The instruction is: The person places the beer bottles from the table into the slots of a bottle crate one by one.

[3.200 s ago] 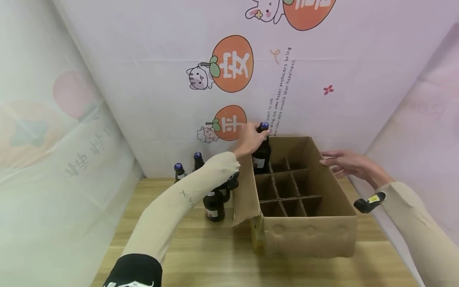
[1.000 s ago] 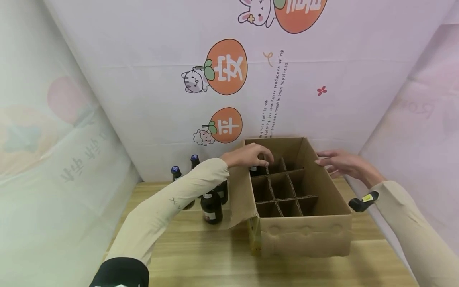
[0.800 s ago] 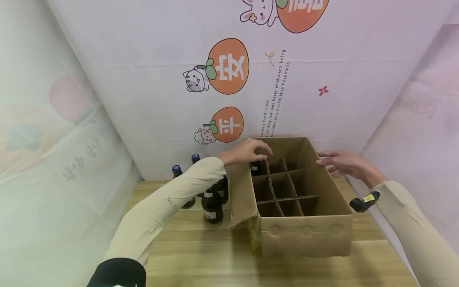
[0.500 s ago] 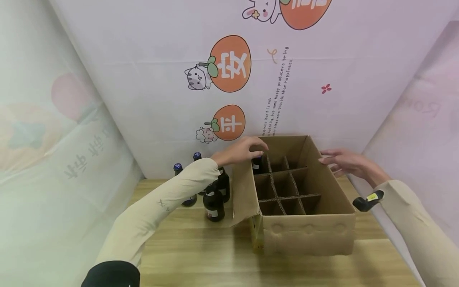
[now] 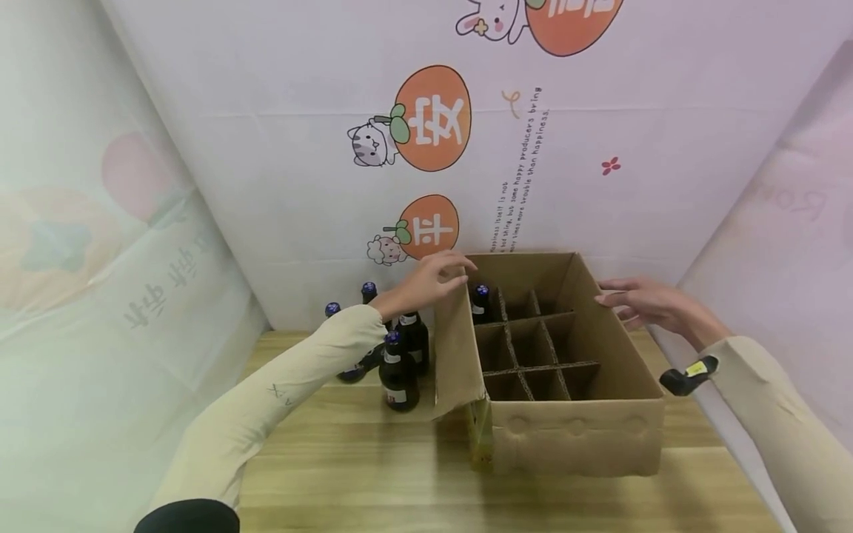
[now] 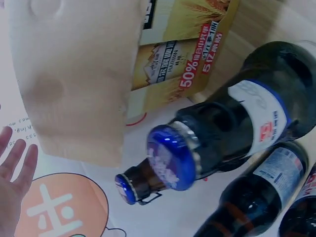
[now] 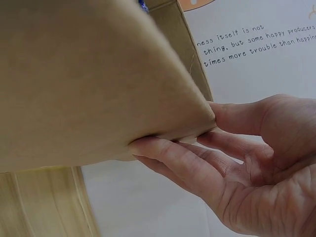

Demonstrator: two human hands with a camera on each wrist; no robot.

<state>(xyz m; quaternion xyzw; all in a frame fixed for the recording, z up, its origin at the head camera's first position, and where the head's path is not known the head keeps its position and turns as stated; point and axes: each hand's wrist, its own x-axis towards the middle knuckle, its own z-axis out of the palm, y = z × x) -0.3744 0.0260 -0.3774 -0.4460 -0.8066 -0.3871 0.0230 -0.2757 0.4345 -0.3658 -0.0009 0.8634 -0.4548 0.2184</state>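
My left hand [image 5: 429,281] hovers over the left flap of the cardboard box [image 5: 576,437], fingers loosely bent and holding nothing. A beer bottle [image 5: 480,305] with a blue cap stands in the back left compartment of the box. Thumb and fingers of my right hand [image 7: 247,163] grip the edge of the box's right flap. Left of the box several dark beer bottles [image 5: 398,381] stand close together, partly covered by my left forearm. Their blue caps and white labels show near in the left wrist view, where a bottle [image 6: 237,118] looms large.
Cardboard dividers [image 5: 526,366] split the box into compartments. The left flap [image 5: 456,355] sticks out towards the bottles. Behind the wooden table [image 5: 346,466] hangs a white printed cloth [image 5: 300,185], with more cloth at both sides.
My left hand lowered a beer bottle into the back left compartment, let go and drew back left over the flap. My right hand stays at the box's right side.
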